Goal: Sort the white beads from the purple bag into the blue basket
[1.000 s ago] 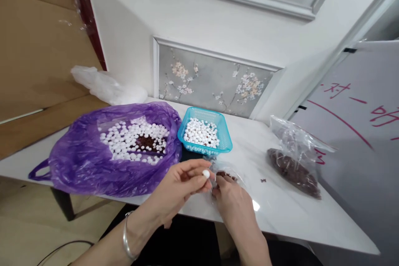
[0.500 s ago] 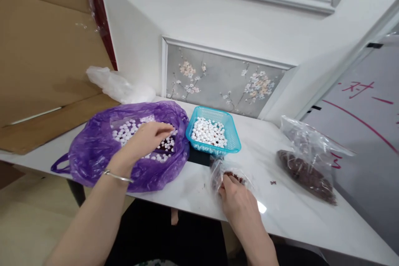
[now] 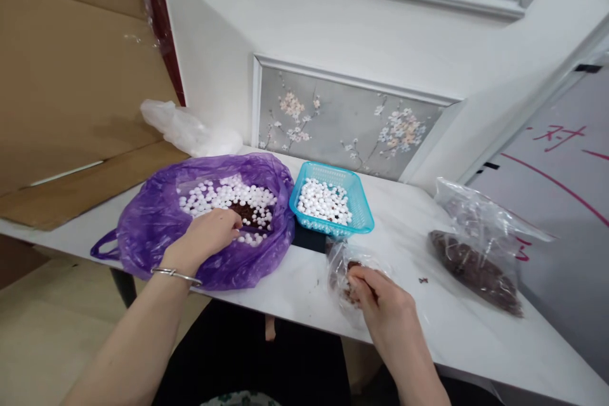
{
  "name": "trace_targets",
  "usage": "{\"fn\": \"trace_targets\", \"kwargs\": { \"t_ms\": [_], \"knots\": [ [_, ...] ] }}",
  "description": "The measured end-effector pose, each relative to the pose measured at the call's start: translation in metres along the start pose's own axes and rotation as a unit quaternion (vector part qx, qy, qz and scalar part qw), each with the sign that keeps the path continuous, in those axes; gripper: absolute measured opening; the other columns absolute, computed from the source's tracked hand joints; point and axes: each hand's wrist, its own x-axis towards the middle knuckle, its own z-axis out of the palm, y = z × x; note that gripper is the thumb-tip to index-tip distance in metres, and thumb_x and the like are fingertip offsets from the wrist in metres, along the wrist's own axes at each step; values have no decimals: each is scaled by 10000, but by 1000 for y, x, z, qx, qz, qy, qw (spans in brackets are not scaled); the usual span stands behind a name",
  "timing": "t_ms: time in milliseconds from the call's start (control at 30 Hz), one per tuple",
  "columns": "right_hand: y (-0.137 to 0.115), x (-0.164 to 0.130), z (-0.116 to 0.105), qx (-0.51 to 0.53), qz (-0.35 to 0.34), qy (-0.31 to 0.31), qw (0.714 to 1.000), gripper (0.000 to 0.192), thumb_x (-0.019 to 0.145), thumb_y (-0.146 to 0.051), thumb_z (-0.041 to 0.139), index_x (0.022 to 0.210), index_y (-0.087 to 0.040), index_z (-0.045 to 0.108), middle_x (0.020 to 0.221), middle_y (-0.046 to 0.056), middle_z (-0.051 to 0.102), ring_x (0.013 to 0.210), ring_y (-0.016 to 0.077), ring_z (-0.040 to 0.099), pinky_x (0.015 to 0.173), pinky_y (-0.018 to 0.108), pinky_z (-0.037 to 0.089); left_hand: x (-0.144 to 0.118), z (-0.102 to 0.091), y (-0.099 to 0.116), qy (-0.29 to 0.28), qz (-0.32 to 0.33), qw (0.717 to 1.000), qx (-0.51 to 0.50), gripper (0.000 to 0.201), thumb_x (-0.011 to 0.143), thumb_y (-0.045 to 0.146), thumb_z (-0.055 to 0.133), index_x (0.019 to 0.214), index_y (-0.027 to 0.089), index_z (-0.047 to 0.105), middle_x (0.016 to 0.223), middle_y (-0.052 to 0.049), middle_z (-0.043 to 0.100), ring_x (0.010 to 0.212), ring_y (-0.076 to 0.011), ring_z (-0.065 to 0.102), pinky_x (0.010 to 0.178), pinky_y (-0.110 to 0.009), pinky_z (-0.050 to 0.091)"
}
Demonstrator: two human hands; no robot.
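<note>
The left hand [image 3: 209, 236] dips curled into the purple bag [image 3: 157, 228], fingertips on the white beads [image 3: 228, 193] just ahead of it; the right hand [image 3: 380, 301] pinches the small clear bag [image 3: 345, 260] on the worktop [image 3: 428, 323], nearer the blue basket [image 3: 361, 216]

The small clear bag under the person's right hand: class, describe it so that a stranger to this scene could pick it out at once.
Start at the white table and find the blue basket of white beads. Just in front of it, towards the person, lies a small clear bag with the right hand resting on it. Unlike the purple bag or the larger clear bag far right, it holds only a little dark material.
</note>
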Motion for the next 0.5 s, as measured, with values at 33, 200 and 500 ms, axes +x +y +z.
{"fn": "trace_targets", "kwargs": {
  "t_ms": [33, 200, 500],
  "knots": [
    [0, 1, -1, 10, 4, 6, 1000, 279, 907, -329, 433, 840, -224, 683, 770, 26, 682, 627, 175, 629, 627, 288, 491, 1, 1, 0, -2, 3, 1000, 2, 250, 763, 220, 536, 901, 208, 744, 959, -148, 740, 956, -340, 667, 764, -385, 481],
    [-1, 5, -2, 32, 28, 48, 998, 255, 854, -288, 483, 858, -209, 725, 767, 33, 735, 633, 192, 650, 665, 308, 515, 5, 5, 3, -9, 37, 999, -8, 278, 745, 170, 523, 901, 229, 744, 953, -101, 751, 917, -285, 684, 784, -338, 483],
    [-3, 5, -3, 71, 15, 67, 995, 208, 876, -262, 499, 922, -204, 693, 921, 55, 708, 697, 177, 633, 678, 298, 519, -1, -9, 19, 81, 109, 988, -70, 289, 838, 240, 458, 976, 194, 708, 1033, -93, 731, 961, -266, 650, 858, -334, 460]
  ]
}}
